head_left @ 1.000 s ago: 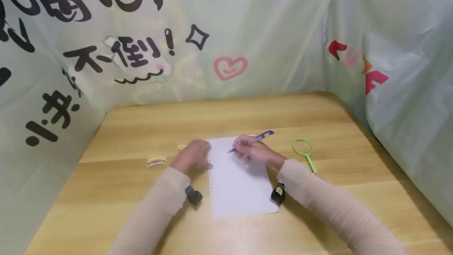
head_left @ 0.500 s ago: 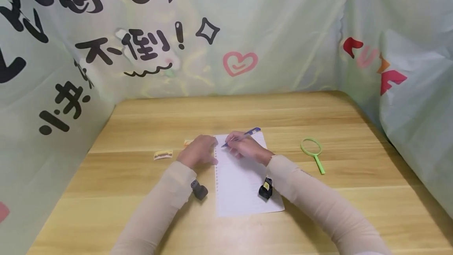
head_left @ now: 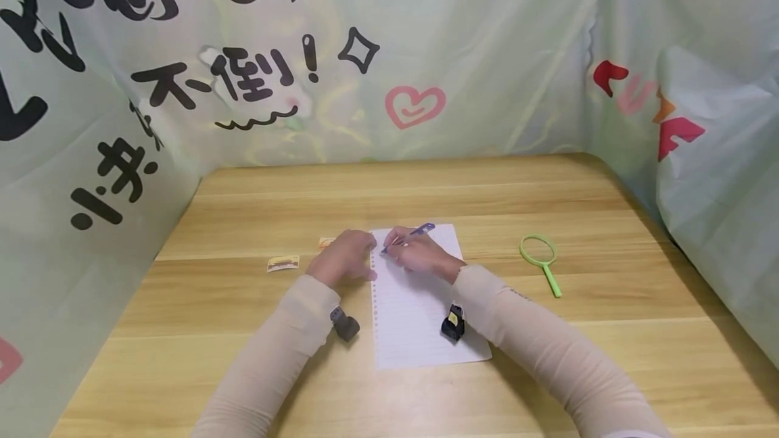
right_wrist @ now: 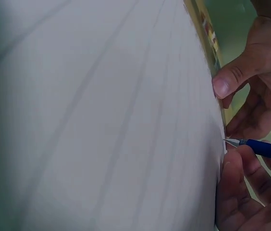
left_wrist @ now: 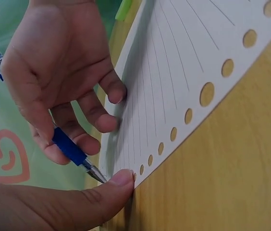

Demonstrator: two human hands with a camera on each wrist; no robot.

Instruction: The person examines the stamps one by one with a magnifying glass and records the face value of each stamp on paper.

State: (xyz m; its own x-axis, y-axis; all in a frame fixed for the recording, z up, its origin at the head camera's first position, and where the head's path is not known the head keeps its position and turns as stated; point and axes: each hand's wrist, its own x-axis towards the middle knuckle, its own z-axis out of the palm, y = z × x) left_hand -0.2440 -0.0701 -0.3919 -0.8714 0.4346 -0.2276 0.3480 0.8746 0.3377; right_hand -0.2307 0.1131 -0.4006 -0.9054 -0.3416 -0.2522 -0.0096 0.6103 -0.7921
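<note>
A lined sheet of loose-leaf paper (head_left: 420, 323) lies on the wooden table, punched holes along its left edge. Beside that edge rests my left hand (head_left: 343, 257); in the left wrist view its thumb (left_wrist: 118, 180) presses the holed margin. My right hand (head_left: 421, 254) pinches a blue pen (head_left: 423, 228) over the upper left of the sheet. The pen's metal tip meets the paper close to the left thumb, seen in the left wrist view. In the right wrist view, the blue grip of the pen (right_wrist: 263, 148) shows between the fingers.
A green magnifying glass (head_left: 541, 259) lies to the right of the sheet. Left of my left hand is a small yellow-brown picture card (head_left: 282, 263); another card (head_left: 325, 242) is partly covered by that hand. Printed fabric (head_left: 487, 53) walls in the table's back and sides.
My right hand has moved left with the pen, from the middle of the sheet's top to near the left margin. The left hand stays at the edge. The head view has shifted slightly.
</note>
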